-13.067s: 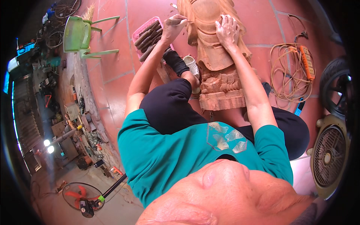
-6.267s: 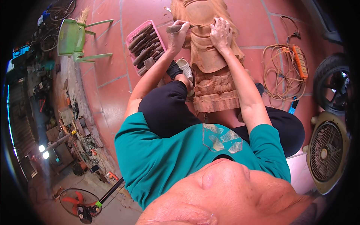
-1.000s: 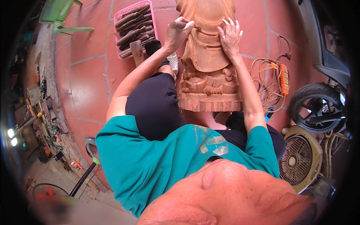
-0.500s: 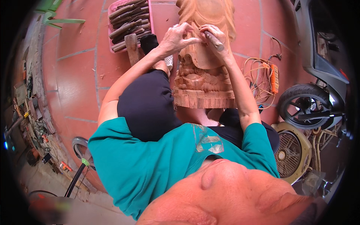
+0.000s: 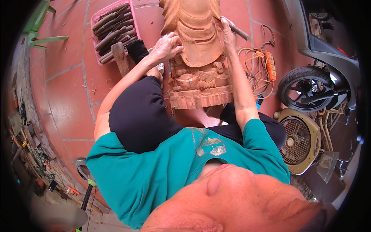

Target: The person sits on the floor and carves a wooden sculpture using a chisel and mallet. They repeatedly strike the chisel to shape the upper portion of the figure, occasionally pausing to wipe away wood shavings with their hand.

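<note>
Between my legs lies a reddish-brown carved wooden statue (image 5: 199, 50) with draped folds and a detailed base. My left hand (image 5: 167, 47) is at the left side of the statue, its fingers loosely bent and slightly apart, with nothing seen in them. Over at the statue's right side, my right hand (image 5: 228, 35) is closed round a carving chisel (image 5: 240, 32). The chisel's dark wooden handle sticks out to the right, while its working end is mostly hidden by the fingers and the statue.
A pink basket (image 5: 93, 33) of several wooden-handled tools stands far left, a wooden mallet (image 5: 120, 58) beside it. Rightward are an orange power strip (image 5: 270, 66) with tangled cord, a motorbike wheel (image 5: 307, 89) and a fan (image 5: 297, 139). A green plastic stool (image 5: 36, 23) stands at far left.
My hands have moved apart from over the statue's middle, the left to its left side and the right to its right side with the chisel. The whole view has shifted a little.
</note>
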`<state>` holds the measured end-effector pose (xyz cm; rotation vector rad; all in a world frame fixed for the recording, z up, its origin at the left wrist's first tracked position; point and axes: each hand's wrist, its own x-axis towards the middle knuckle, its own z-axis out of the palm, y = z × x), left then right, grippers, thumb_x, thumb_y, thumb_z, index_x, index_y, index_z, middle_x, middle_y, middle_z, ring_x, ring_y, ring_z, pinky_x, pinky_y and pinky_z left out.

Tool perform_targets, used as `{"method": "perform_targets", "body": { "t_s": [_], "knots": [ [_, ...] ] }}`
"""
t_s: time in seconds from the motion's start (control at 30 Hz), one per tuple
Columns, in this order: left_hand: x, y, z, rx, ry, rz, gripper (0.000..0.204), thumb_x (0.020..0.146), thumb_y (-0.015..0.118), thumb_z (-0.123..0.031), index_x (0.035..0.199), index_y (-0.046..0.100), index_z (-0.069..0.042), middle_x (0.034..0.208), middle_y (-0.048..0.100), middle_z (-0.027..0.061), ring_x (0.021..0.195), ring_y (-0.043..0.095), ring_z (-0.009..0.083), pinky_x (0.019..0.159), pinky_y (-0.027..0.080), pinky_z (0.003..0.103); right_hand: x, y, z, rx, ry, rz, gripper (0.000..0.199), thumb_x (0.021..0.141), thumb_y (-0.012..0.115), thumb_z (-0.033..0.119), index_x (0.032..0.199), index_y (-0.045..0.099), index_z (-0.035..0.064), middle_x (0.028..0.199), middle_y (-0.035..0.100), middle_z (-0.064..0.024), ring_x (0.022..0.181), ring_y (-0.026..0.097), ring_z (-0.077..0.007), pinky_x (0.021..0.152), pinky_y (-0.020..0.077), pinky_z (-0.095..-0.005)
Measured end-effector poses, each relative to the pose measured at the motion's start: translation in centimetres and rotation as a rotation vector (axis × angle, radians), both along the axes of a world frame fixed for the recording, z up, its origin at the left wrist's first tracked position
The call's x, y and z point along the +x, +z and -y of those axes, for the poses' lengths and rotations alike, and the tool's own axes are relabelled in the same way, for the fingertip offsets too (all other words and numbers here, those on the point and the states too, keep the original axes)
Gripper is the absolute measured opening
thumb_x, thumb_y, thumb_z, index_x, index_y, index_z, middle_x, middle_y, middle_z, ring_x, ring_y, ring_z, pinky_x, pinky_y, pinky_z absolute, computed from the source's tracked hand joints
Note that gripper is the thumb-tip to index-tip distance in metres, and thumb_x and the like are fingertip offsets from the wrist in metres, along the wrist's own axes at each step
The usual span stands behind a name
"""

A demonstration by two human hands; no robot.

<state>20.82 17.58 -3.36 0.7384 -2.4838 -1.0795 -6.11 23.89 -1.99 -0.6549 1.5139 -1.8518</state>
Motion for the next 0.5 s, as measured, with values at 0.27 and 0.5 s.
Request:
{"method": "perform_targets", "body": {
  "t_s": [0.27, 0.5],
  "knots": [
    [-0.5, 0.4, 0.0, 0.061, 0.028, 0.009, 0.017, 0.087, 0.070, -0.018, 0.093, 0.063, -0.004, 0.104, 0.060, 0.0126, 0.090, 0.064, 0.0291, 0.080, 0.052, 0.040, -0.2, -2.2, 1.2, -0.024, -0.001, -0.373, 0.018, 0.092, 0.072, 0.018, 0.099, 0.075, 0.0017, 0.089, 0.071, -0.0035, 0.082, 0.062, -0.0091, 0.075, 0.0491, -0.0240],
    [-1.1, 0.9, 0.0, 0.049, 0.049, 0.078, 0.016, 0.085, 0.069, -0.017, 0.090, 0.064, -0.003, 0.102, 0.059, 0.0152, 0.093, 0.063, 0.0334, 0.083, 0.051, 0.043, -0.4, -1.1, 0.1, 0.031, 0.131, 0.008, 0.018, 0.097, 0.066, 0.015, 0.101, 0.072, -0.0013, 0.096, 0.072, -0.0061, 0.086, 0.067, -0.0123, 0.081, 0.0542, -0.0262]
  ]
}}
